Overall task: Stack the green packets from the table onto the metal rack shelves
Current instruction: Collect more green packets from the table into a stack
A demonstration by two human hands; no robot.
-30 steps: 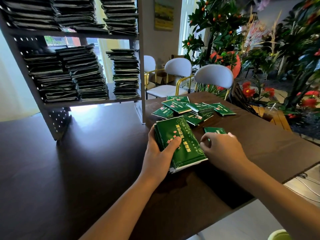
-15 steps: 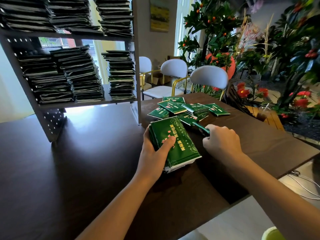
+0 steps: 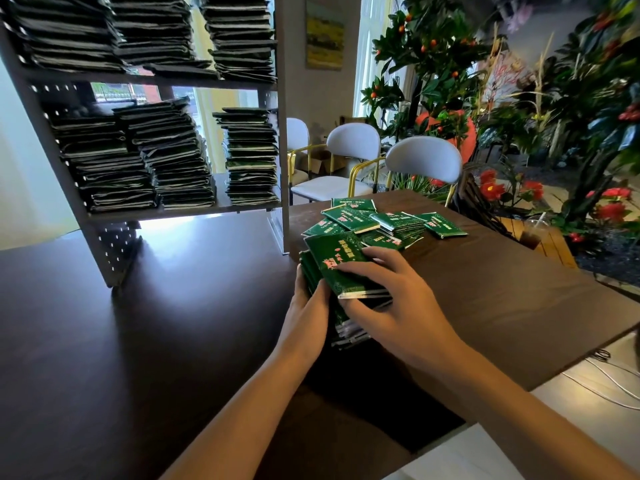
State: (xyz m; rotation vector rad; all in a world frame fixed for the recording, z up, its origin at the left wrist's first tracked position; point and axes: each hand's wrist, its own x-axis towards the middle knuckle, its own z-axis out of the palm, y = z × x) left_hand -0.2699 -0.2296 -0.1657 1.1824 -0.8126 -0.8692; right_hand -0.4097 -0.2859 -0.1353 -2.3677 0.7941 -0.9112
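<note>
A stack of green packets point(image 3: 332, 261) sits on the dark table point(image 3: 156, 341) just in front of me. My left hand point(image 3: 308, 306) grips the stack's left side. My right hand point(image 3: 391, 292) holds the top packet, fingers laid across its face and thumb under its near edge. Behind the stack lies a loose pile of green packets point(image 3: 381, 225). The metal rack point(image 3: 273, 133) stands at the back left, its two visible shelves filled with several tall piles of packets point(image 3: 173, 157).
Two white chairs point(image 3: 422, 161) stand behind the table's far edge. Potted plants with red flowers and orange fruit point(image 3: 519, 116) fill the right side. The table's right edge drops to a pale floor with cables point(image 3: 606, 379).
My right hand picked a packet from the loose pile and brought it left onto the stack held by my left hand. The view shifted slightly right.
</note>
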